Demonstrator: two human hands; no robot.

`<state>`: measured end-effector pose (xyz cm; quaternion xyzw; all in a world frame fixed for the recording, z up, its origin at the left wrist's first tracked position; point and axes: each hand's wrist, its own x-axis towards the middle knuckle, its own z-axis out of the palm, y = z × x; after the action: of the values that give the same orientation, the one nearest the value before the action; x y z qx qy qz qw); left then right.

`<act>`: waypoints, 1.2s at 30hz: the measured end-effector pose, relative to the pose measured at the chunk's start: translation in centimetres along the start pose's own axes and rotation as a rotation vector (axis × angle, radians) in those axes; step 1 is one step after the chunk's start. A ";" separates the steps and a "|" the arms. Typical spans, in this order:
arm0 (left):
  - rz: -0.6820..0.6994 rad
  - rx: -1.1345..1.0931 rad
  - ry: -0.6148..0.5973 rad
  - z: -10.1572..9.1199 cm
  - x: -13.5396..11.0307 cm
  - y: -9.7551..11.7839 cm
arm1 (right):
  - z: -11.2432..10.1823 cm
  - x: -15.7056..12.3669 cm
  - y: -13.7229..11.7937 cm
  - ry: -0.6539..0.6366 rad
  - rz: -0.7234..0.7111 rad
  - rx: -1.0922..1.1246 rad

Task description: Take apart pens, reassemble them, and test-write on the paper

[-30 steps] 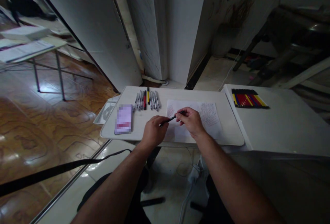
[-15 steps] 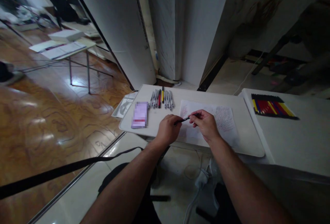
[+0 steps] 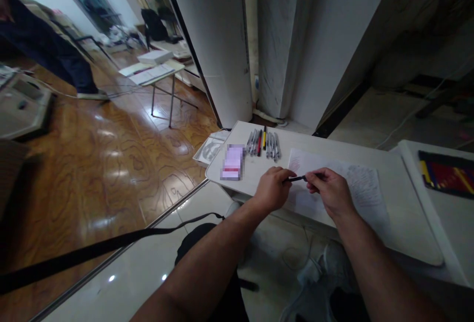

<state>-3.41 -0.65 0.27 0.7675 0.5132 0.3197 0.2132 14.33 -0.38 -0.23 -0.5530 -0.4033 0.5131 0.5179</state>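
Both of my hands grip one black pen above the near edge of a small white table. My left hand is curled round its left end. My right hand pinches its right end with the fingers closed. Under the hands lies a sheet of paper covered in handwriting. A row of several pens, mostly grey with one red and one yellow, lies at the table's far left. A small lilac booklet rests beside them.
A second white table on the right carries a pack of coloured pens. A white tray sits beside the table's left corner. A black strap crosses the lower left. Another person's dark-clothed legs stand far left near a folding table.
The camera has swung to the left, so the tables now sit further right in view. Both hands have kept hold of the black pen over the paper.
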 end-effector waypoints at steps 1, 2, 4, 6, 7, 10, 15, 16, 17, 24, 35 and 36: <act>0.011 -0.007 -0.003 0.0 0.0 0.0 | 0.0 0.0 0.0 0.003 0.004 0.001; 0.023 -0.015 -0.009 0.1 -0.1 0.0 | 0.0 0.0 -0.1 0.006 0.005 0.002; 0.048 -0.023 -0.025 0.1 -0.1 0.0 | 0.0 0.0 -0.2 0.005 0.004 0.004; 0.070 -0.020 -0.053 0.1 -0.1 0.1 | 0.0 0.0 -0.3 -0.005 0.002 0.006; 0.079 -0.015 -0.070 0.1 -0.1 0.1 | 0.0 0.0 -0.3 -0.008 0.004 0.006; 0.098 -0.006 -0.110 0.0 -0.2 0.1 | 0.0 0.0 -0.3 -0.006 0.018 -0.004; 0.081 -0.033 -0.121 0.0 -0.2 0.2 | -0.1 0.0 -0.2 -0.004 0.035 -0.023; 0.077 -0.035 -0.120 0.0 -0.2 0.2 | -0.1 0.0 -0.2 -0.005 0.038 -0.026; 0.073 -0.035 -0.119 0.0 -0.2 0.3 | -0.1 0.0 -0.3 -0.005 0.041 -0.028; 0.057 -0.031 -0.112 0.0 -0.1 0.3 | -0.1 0.0 -0.3 -0.017 0.053 -0.031; 0.098 0.000 -0.131 0.1 -0.4 0.3 | -0.3 0.1 -0.1 -0.008 0.048 -0.054; 0.112 0.011 -0.135 0.2 -0.4 0.2 | -0.3 0.1 -0.2 -0.009 0.046 -0.057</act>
<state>-3.22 -1.14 0.17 0.8161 0.4555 0.2756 0.2250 14.61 -0.30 -0.10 -0.5744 -0.4071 0.5157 0.4882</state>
